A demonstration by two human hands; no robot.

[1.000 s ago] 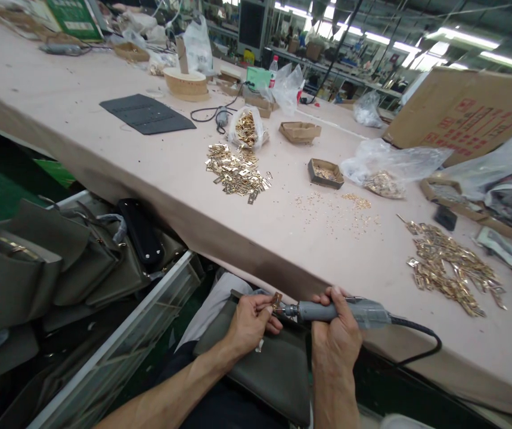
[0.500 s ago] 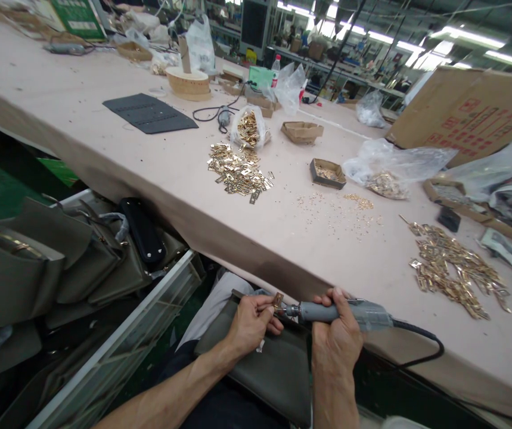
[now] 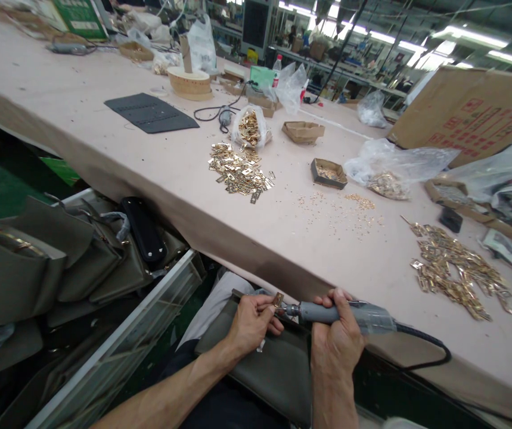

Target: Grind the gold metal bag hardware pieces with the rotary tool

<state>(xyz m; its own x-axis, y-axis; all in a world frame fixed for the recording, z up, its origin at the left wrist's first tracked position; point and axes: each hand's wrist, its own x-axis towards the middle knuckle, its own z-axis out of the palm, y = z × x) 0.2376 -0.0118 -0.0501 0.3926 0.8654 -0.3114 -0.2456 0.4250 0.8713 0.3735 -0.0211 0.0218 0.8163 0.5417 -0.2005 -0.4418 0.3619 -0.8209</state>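
Observation:
My right hand (image 3: 337,339) grips a grey corded electric screwdriver (image 3: 347,314), its tip pointing left at a small gold metal fitting (image 3: 278,298). My left hand (image 3: 251,322) pinches that fitting against the top edge of an olive-green leather bag (image 3: 267,372) lying on my lap, just below the table's front edge. The tool's black cord (image 3: 430,351) loops off to the right.
The long pink table (image 3: 148,161) carries heaps of gold fittings (image 3: 240,170) (image 3: 456,271), scattered small screws (image 3: 340,211), a small cardboard tray (image 3: 327,173), plastic bags, a dark leather panel (image 3: 151,113) and a large carton (image 3: 465,113). Several olive bags (image 3: 50,262) are stacked at the left.
Both hands hold nearly the same pose; the screwdriver tip stays on the fitting. The view has shifted slightly and the cord has sagged a little farther right.

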